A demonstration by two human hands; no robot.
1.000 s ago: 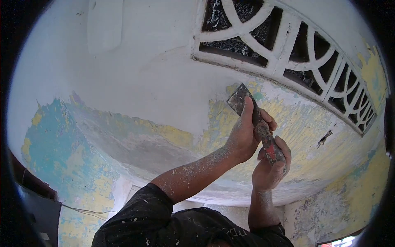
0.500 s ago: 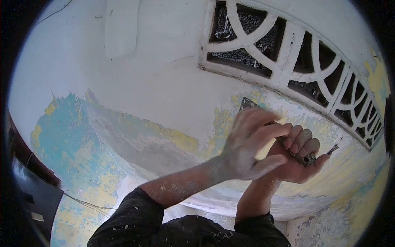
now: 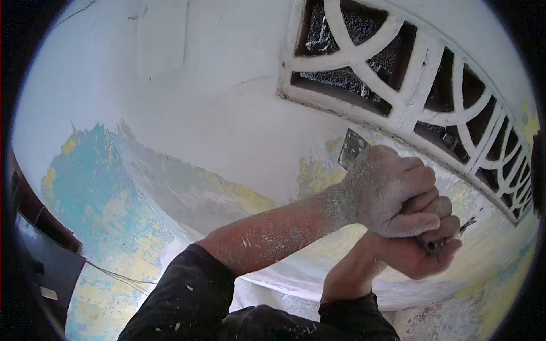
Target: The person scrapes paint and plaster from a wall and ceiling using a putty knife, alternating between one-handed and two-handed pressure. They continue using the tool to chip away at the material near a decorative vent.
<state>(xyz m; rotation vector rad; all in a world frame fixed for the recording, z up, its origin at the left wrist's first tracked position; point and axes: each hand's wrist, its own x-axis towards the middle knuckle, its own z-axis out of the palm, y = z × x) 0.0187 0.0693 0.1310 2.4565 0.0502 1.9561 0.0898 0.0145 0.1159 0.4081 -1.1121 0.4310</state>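
Note:
A scraper (image 3: 354, 149) with a flat, paint-spotted metal blade points up and left at the wall, just below the vent grille. My left hand (image 3: 387, 190), coated in pale dust, is closed round its handle near the blade. Below and to the right, my right hand (image 3: 415, 257) grips the handle's rear; the worn handle end shows beside its thumb. The two hands touch and hide most of the handle. Peeling paint covers the wall (image 3: 239, 125) around them, with yellow and turquoise patches and smooth white above.
A white vent grille (image 3: 421, 68) with curved bars and dark openings runs along the upper right. Thin cables (image 3: 122, 278) hang at lower left beside a dark panel (image 3: 48, 267). A turquoise patch (image 3: 85, 170) shows on the left wall.
My left hand has moved right and closed over the handle beside my right hand; its fingers were looser and blurred before. Both hands now sit slightly lower and further right in view.

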